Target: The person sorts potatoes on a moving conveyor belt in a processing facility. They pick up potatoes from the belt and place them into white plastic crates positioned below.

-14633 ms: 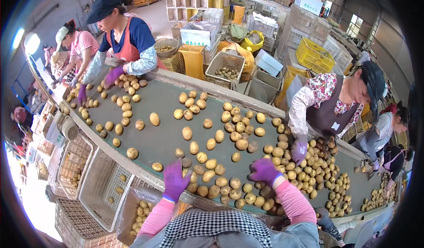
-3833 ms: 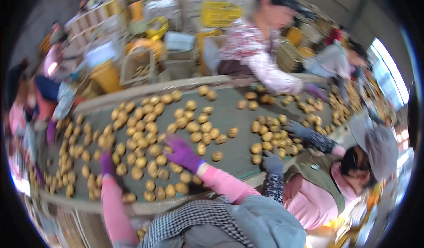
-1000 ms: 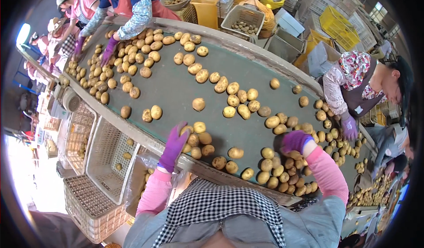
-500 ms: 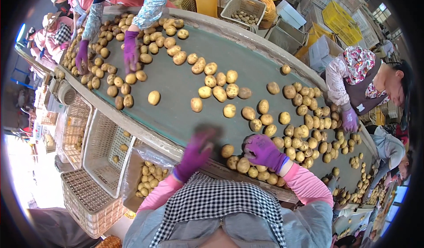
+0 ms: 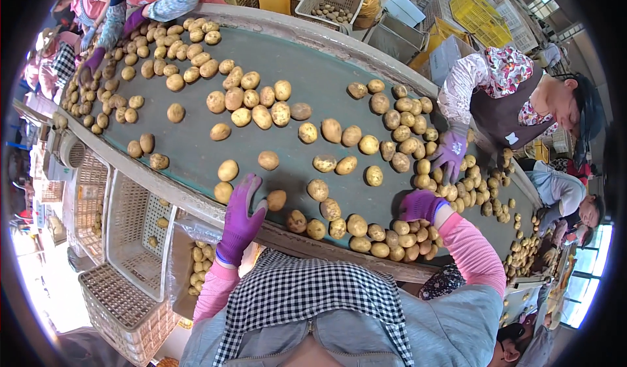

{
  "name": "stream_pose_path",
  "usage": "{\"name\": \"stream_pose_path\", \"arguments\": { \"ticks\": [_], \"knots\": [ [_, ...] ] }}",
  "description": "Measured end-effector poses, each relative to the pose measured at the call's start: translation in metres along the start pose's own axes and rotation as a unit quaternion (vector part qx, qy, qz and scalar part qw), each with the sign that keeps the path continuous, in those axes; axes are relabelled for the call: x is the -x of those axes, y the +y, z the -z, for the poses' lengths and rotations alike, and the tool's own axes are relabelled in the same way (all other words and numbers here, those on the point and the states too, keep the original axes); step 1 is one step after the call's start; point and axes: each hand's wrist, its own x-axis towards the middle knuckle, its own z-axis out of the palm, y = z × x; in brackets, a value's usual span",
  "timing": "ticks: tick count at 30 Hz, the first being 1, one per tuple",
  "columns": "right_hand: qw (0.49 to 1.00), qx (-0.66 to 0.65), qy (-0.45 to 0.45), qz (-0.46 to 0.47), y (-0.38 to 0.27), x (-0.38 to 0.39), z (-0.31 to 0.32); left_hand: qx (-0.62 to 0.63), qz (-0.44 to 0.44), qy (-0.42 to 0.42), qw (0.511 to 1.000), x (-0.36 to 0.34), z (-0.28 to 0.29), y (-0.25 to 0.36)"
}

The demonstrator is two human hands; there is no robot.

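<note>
Potatoes [image 5: 276,200] are best rolled lightly now, left hand [image 5: 240,220] spread and empty, right hand [image 5: 421,207] curled at the cluster [image 5: 406,240], where any grip cannot be told.

No legible lettering or signs.

Your purple-gloved left hand [image 5: 241,220] is spread with fingers apart at the near edge of the green belt [image 5: 196,155], just beside a few potatoes [image 5: 276,200]. Your right hand [image 5: 421,207] curls over a denser cluster [image 5: 407,240], near a co-worker's gloved hand [image 5: 450,155].
</note>
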Motion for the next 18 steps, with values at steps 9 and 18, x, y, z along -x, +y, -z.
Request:
{"name": "stream_pose_path", "arguments": {
  "ticks": [9,18],
  "knots": [
    [0.97,-0.015,0.238,-0.053,0.055,0.056,-0.007,-0.019,0.009,-0.025,0.999,0.004,-0.072,0.048],
    [0.836,-0.035,0.548,0.009,0.041,-0.055,0.066,0.22,-0.083,-0.213,0.948,0.015,-0.14,0.136]
  ]
}}
